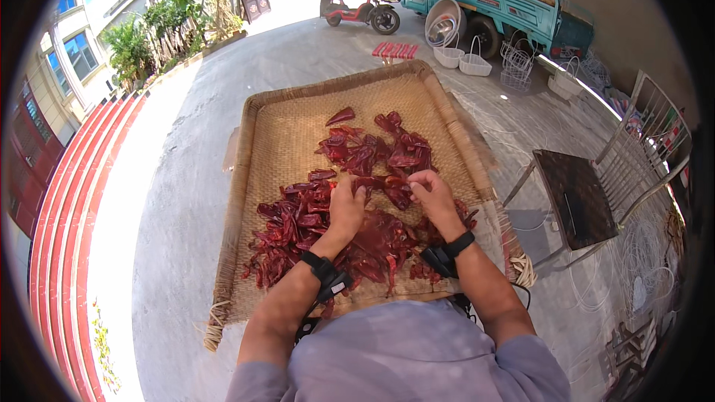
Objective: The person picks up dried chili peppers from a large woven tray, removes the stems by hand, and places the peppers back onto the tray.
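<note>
A: Where's the crop?
B: Dried red chilies (289,222): main heap at seven o'clock on the woven tray (287,134), looser cluster (406,152) at one. Raised rim probably keeps them in.
A: Hands?
B: Right hand (436,201), three o'clock: thumb and forefinger pinching a chili, presumably because it's thin. Left hand (347,211), centre: curled among chilies; grip hidden, can't tell.

From afar I see sunlight whitening the concrete floor (179,186) beside red steps (67,201), a windowed wall (79,56) behind them, and a metal-framed chair (587,190) at right.
</note>
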Motion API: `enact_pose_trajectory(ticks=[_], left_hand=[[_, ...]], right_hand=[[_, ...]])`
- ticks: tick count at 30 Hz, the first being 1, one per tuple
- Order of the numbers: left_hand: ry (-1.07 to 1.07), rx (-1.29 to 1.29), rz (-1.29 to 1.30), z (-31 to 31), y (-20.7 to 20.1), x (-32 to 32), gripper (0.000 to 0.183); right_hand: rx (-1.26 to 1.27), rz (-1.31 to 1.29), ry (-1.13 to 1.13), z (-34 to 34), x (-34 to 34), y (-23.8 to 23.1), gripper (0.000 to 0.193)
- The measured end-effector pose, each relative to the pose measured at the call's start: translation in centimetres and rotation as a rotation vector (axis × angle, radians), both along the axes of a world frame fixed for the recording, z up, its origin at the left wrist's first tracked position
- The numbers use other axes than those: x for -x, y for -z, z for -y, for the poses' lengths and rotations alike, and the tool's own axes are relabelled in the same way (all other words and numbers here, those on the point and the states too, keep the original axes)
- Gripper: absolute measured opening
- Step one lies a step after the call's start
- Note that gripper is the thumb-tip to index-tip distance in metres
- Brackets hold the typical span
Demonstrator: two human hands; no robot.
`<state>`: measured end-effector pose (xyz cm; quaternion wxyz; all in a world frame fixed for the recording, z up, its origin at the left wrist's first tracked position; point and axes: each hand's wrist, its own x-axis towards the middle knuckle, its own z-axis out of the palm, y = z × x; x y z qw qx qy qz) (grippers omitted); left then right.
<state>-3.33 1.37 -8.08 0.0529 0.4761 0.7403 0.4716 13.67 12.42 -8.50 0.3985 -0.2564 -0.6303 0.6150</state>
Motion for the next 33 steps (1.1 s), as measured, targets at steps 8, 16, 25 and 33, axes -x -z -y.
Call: enact_pose_trajectory(ticks=[8,16,25,33], left_hand=[[0.024,-0.166,0.316,0.3,0.7,1.0,0.028],[-0.023,-0.267,0.707,0.5,-2.3,1.2,0.024],[0.086,-0.235,0.761,-1.1,-5.7,5.6,0.059],[0.138,0.165,0.028,-1.3,-0.4,6.9,0.059]], right_hand=[[0.068,-0.326,0.193,-0.3,1.9,-3.1,0.018],[0.133,0.048,-0.144,0.6,0.2,-1.1,0.018],[0.133,0.034,-0.113,0.2,-0.4,-0.4,0.017],[0.139,0.042,-0.176,0.6,0.0,-0.2,0.017]])
